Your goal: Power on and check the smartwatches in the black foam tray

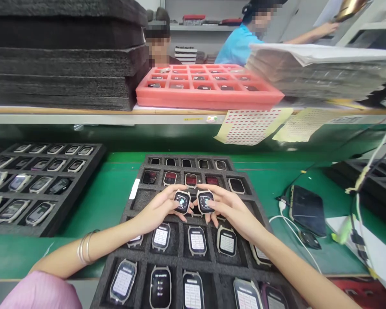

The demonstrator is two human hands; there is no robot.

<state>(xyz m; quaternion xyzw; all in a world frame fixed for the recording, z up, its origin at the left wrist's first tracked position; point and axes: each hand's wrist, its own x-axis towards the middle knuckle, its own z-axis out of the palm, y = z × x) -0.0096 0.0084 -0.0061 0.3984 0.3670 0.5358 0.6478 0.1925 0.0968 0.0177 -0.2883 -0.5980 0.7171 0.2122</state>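
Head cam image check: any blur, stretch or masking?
Head view, centre: left hand and right hand each hold a lit watch, fine print too small to read; head view, upper right: the sheet-topped stack looks smeared and stretched; head view, background: the blue-shirted co-worker's face is pixelated.

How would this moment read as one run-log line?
Left hand: holds square pale-framed smartwatch, screen lit | Right hand: holds similar square smartwatch, screen lit | Beneath: black foam compartment tray
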